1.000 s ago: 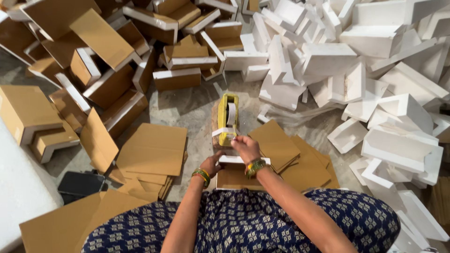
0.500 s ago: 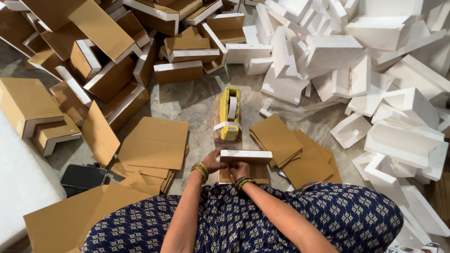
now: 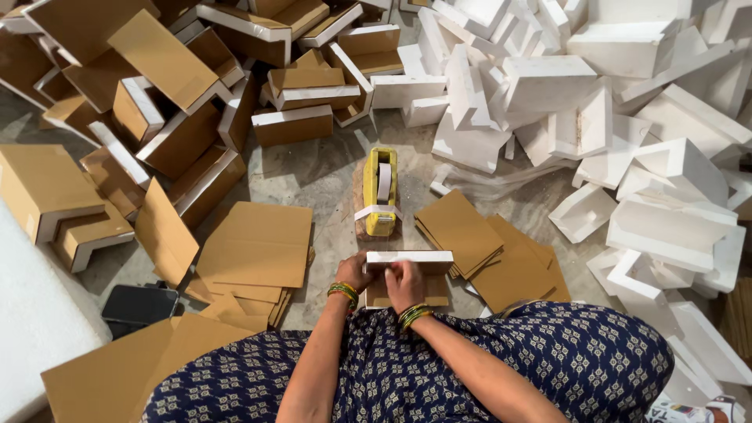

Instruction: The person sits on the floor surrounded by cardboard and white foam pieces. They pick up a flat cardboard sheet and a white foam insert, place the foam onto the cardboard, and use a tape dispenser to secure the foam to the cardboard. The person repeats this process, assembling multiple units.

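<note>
A small piece with a white foam edge and brown cardboard face (image 3: 415, 262) rests on the floor just in front of my lap. My left hand (image 3: 354, 272) grips its left end. Beside it, my right hand (image 3: 405, 283) presses on its front face, fingers curled over the top edge. A yellow tape dispenser (image 3: 381, 191) stands on a brown pad just beyond the piece, with a strip of tape hanging from its front. Both wrists wear bangles.
Flat brown cardboard sheets lie left (image 3: 258, 244) and right (image 3: 470, 235) of the piece. Finished cardboard-covered foam pieces (image 3: 180, 117) pile up at the far left. Bare white foam pieces (image 3: 642, 157) heap on the right. A black phone (image 3: 139, 304) lies by my left knee.
My hands came down from the tape dispenser to the foam piece in front of my lap and now press on it. The camera view shifted slightly.
</note>
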